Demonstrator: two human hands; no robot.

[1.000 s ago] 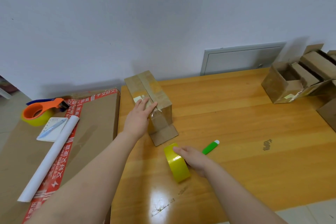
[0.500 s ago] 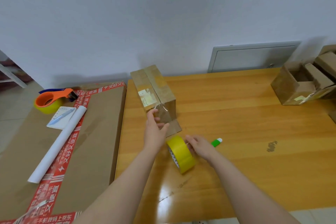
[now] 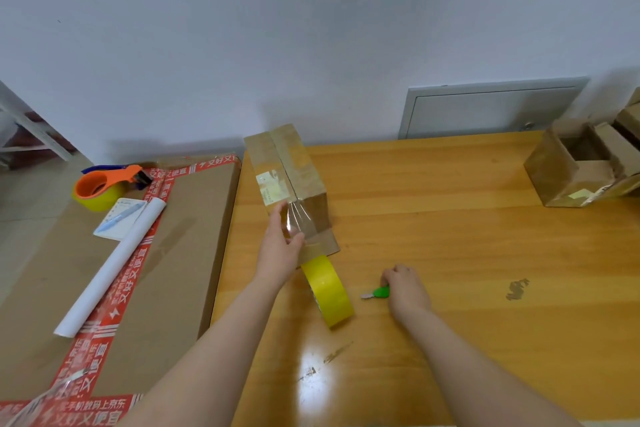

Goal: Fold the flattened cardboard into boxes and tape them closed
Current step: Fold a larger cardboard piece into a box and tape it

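Evidently the taping step is in hand. On the table (image 3: 467, 253), everything is placed here by the closed box (image 3: 294, 170), which is stood at the table's far left, its top seam already taped. Left of the box a large brown carton (image 3: 114, 281) is laid beside the table; well to the right of the box, open boxes (image 3: 568, 177) are seen. Just in front of the box the yellow tape roll (image 3: 329, 291) is stood on its edge. At the box's near end the left hand (image 3: 280, 250) is raised, and a strip of clear tape (image 3: 296, 220) running off the box's top is pinched between thumb and fingers (image 3: 278, 215) and held taut. In front of the box and to its right, the green cutter (image 3: 381, 293) is gripped by the right hand (image 3: 405, 288), fingers curled round it, the blade left showing. Next, it is judged, the blade must be carried to the strip below the pinch, the tape kept tense while it is cut, and the loose end then pressed down the box's near face
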